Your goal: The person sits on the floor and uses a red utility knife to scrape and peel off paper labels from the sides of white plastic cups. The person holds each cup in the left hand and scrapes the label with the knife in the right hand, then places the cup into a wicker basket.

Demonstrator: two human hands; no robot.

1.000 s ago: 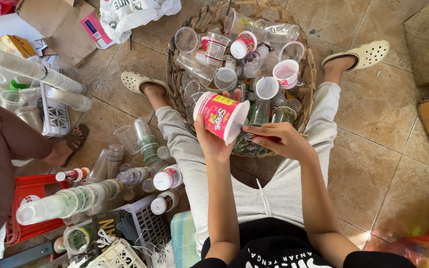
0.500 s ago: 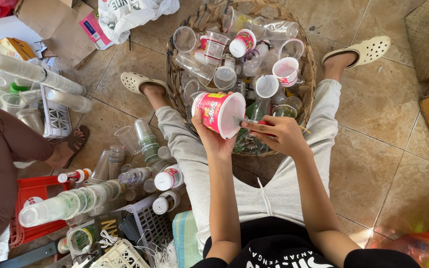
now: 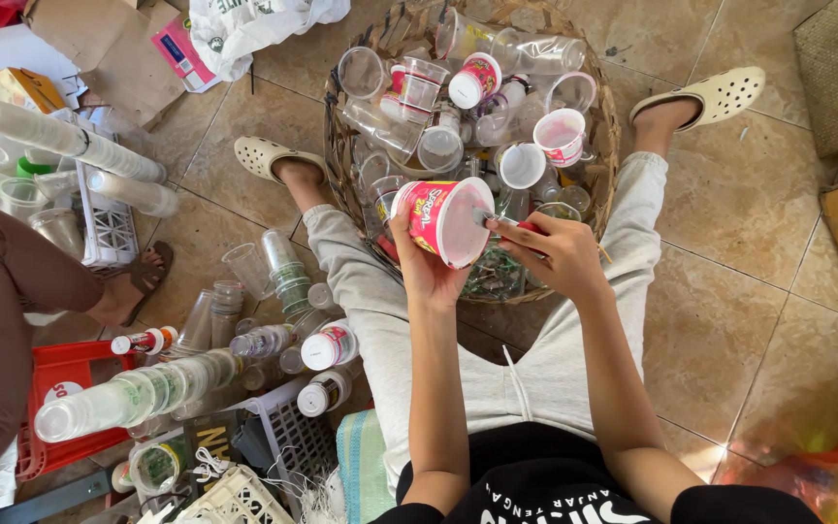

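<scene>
Holding: left hand (image 3: 429,277) gripped a pink printed cup (image 3: 441,218) from below, fingers curled round its wall, mouth tipped toward 3 o'clock.
Cup place: cup was held in the air over the near rim of the wicker basket (image 3: 605,146), at about centre frame, between the person's knees.
Right hand: right hand (image 3: 550,254) sat at 3 o'clock of the cup, fingers pinched shut on a small red-handled tool (image 3: 516,226) whose tip pointed at the cup's rim; tool kind too small to tell.
Basket load: clear and white plastic cups lay heaped in the basket at 12 o'clock, one white cup (image 3: 560,136) upright near the top.
Floor at 9 o'clock: stacked clear cups (image 3: 128,398) lay on a red crate (image 3: 55,374), small bottles (image 3: 327,346) just beside the left leg.
Other person: a leg in brown trousers (image 3: 7,320) was at 9 o'clock, apart from both hands.
Risk 1: tool tip could slip off the thin rim toward the left thumb, judged from how close thumb and tip sat.
Risk 2: cup wall could buckle under the grip, since thin plastic gives.
Risk 3: cup could drop into the heap and knock loose cups over the basket edge, if the left grip loosened.
</scene>
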